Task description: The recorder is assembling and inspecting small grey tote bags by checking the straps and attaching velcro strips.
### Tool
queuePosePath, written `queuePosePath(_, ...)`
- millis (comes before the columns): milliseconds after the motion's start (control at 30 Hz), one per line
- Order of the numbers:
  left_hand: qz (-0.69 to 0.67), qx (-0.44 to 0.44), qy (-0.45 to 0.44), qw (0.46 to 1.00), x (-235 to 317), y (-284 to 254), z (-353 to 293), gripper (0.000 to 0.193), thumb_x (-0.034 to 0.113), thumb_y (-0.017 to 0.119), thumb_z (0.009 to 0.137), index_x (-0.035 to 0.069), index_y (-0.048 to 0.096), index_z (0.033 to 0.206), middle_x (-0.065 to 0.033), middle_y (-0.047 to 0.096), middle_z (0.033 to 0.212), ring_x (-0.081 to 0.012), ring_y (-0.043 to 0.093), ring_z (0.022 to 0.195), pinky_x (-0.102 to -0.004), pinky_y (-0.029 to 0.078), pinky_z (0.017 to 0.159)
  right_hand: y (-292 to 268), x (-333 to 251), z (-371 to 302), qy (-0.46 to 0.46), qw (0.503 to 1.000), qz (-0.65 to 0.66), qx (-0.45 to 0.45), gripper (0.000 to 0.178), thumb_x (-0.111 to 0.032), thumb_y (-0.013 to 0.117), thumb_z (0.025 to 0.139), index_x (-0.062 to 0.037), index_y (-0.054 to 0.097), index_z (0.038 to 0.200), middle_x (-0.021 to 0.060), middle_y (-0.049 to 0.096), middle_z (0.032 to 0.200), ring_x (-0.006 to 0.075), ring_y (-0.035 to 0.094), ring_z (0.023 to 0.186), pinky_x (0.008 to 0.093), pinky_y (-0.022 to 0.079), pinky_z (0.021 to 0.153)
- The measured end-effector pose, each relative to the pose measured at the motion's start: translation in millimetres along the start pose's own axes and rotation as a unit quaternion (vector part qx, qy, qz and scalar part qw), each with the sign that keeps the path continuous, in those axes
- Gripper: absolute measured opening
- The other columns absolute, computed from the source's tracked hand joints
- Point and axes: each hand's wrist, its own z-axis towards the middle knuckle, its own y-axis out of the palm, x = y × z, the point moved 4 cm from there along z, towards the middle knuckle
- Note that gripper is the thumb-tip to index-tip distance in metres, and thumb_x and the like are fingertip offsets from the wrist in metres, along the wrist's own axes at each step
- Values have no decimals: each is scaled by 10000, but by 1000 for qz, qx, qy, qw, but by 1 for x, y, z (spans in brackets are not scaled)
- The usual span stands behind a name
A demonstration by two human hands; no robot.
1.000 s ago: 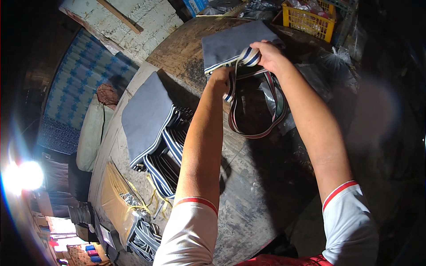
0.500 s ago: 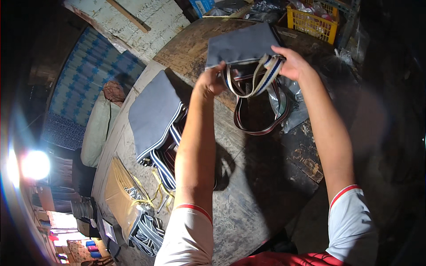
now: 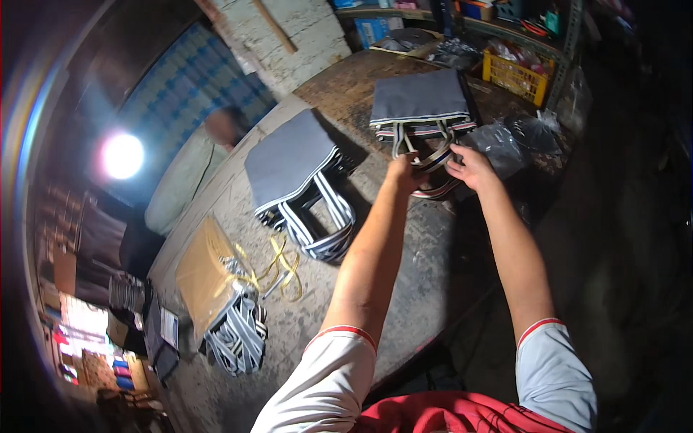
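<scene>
A grey fabric bag (image 3: 419, 97) lies flat at the far part of the table, on what looks like a stack of others. Its striped strap handles (image 3: 435, 160) hang toward me. My left hand (image 3: 408, 175) is closed at the left side of these handles, its fingertips partly hidden. At their right side my right hand (image 3: 472, 169) has thumb and fingers closed on the strap. To the left lies another pile of grey bags (image 3: 290, 155), its blue-and-white striped handles (image 3: 317, 224) looped toward me.
A clear-wrapped brown packet (image 3: 206, 270) and a bundle of grey striped straps (image 3: 240, 335) lie at the table's left. Yellow ribbon (image 3: 283, 270) is strewn beside them. Clear plastic bags (image 3: 498, 148) and a yellow crate (image 3: 516, 76) are at the far right. A person sits beyond the left edge.
The bag that I held up by its edge now lies flat at the far part of the table. Both hands have moved nearer and closer together, onto its handles.
</scene>
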Motion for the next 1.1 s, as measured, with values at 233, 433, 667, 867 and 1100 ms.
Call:
queuePosePath(233, 148, -37, 46, 987, -74, 29, -280, 572, 279, 687, 827, 46, 443, 1288, -96, 554, 1106, -244, 569, 915, -366, 483, 783, -28, 38, -185, -142, 985, -57, -85, 491, -167, 608, 895, -64, 404, 1330, 56, 523, 1173, 180, 581, 968, 320, 478, 790)
queuePosePath(433, 283, 70, 91, 952, -143, -162, -527, 356, 194, 655, 863, 57, 552, 1175, -55, 601, 1087, -136, 577, 935, -285, 486, 745, -49, 178, -306, -95, 973, -167, -126, 339, -107, 546, 932, -52, 462, 1256, 38, 543, 1111, 117, 570, 863, 270, 479, 759)
queuePosePath(667, 332, 699, 244, 585, -170, -351, -777, 242, 173, 652, 849, 40, 578, 1037, -101, 581, 1037, -243, 566, 997, -358, 480, 807, 67, 317, -419, -217, 779, -445, -385, 386, 15, 613, 807, -18, 520, 1180, 83, 566, 1045, 131, 579, 834, 270, 479, 736)
queuePosePath(867, 250, 821, 146, 492, -165, -426, -862, 414, 207, 682, 813, 52, 526, 1164, -165, 518, 1164, -355, 465, 1134, -438, 411, 929, 208, 416, -495, -327, 523, -474, -629, 416, -46, 645, 795, -25, 516, 1190, 154, 549, 1110, 292, 587, 945, 351, 493, 806)
queuePosePath(1100, 406, 800, 159, 413, -37, -557, -833, 546, 188, 691, 763, 77, 472, 1251, -159, 474, 1252, -362, 440, 1174, -458, 402, 932, 348, 574, -500, -462, 313, -451, -697, 520, -276, 638, 827, -41, 479, 1262, 166, 456, 1308, 350, 394, 1250, 438, 324, 1046)
